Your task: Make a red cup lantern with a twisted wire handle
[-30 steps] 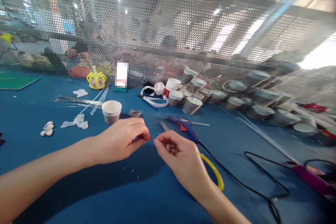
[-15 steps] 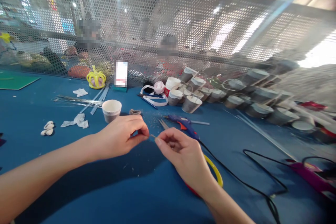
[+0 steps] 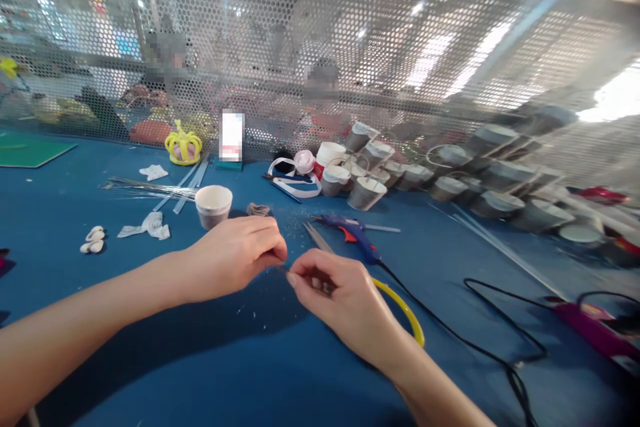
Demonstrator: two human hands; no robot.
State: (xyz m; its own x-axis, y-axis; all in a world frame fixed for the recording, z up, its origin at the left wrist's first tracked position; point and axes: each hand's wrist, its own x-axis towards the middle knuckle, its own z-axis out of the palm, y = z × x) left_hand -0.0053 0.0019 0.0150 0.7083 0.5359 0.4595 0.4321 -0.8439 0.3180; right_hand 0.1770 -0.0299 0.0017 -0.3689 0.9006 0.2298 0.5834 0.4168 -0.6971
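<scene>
My left hand (image 3: 235, 255) and my right hand (image 3: 334, 293) meet over the blue table (image 3: 210, 360), fingertips almost touching. Both are pinched on a thin short piece, perhaps a wire or stick, too small to name. A blue glue gun (image 3: 353, 235) lies just beyond my right hand, with its black cord (image 3: 450, 337) running off to the right. A yellow hoop (image 3: 400, 310) shows under my right wrist. A small white cup (image 3: 213, 206) and a coil of twine (image 3: 259, 209) sit just past my left hand.
A perforated metal screen (image 3: 350, 47) closes the far side, with people behind it. Several small grey buckets (image 3: 367, 191) are heaped at the right back. Thin rods (image 3: 150, 190), white cloth scraps (image 3: 147, 227), a yellow crown (image 3: 183, 147) and a ribbon roll (image 3: 303, 161) lie on the left and centre.
My hands have closed in a little on each other while both keep their pinch. The view has tilted slightly downward.
</scene>
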